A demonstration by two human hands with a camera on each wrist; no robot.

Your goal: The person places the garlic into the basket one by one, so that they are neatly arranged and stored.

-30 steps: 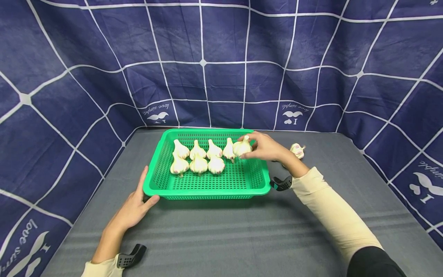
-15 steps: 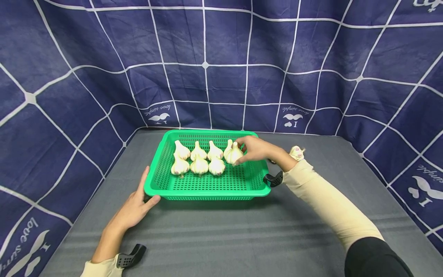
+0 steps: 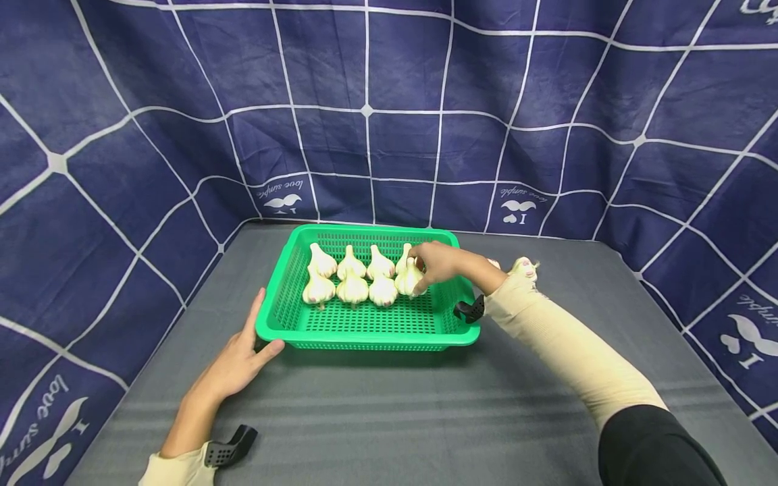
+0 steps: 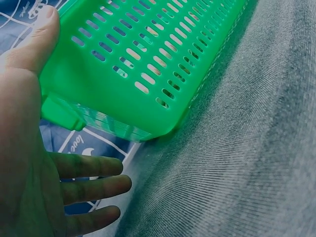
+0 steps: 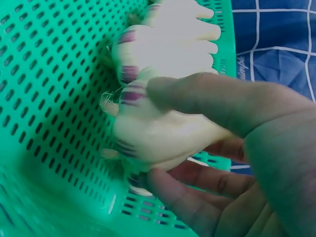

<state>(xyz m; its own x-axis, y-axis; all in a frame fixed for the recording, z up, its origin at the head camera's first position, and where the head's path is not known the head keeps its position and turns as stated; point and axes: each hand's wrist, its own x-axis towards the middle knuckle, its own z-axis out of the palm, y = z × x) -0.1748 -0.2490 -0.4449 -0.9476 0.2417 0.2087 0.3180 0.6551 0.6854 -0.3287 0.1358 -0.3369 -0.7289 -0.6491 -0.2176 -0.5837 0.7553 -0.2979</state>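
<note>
My right hand (image 3: 440,260) pinches a white garlic bulb (image 3: 410,278) between thumb and fingers, low inside the green plastic basket (image 3: 367,341). In the right wrist view this garlic bulb (image 5: 153,136) shows purple streaks, with its roots toward the basket floor's near part and its stem toward the back. It sits at the right end of a front row of garlic bulbs (image 3: 352,290), close to its neighbour. Behind them stands a back row of garlic bulbs (image 3: 350,264). My left hand (image 3: 234,361) rests at the basket's front left corner, fingers extended, thumb at the rim.
Right of the basket, a loose garlic bulb (image 3: 524,266) lies on the grey cloth (image 3: 389,418), partly behind the right sleeve (image 3: 571,344). Part of another pale thing shows by the right wrist. A blue checked curtain (image 3: 401,142) hangs behind and at both sides.
My right hand has moved left and slightly toward me, lowering the garlic bulb from the basket's right side to the end of the front row. The left hand stays at the corner.
</note>
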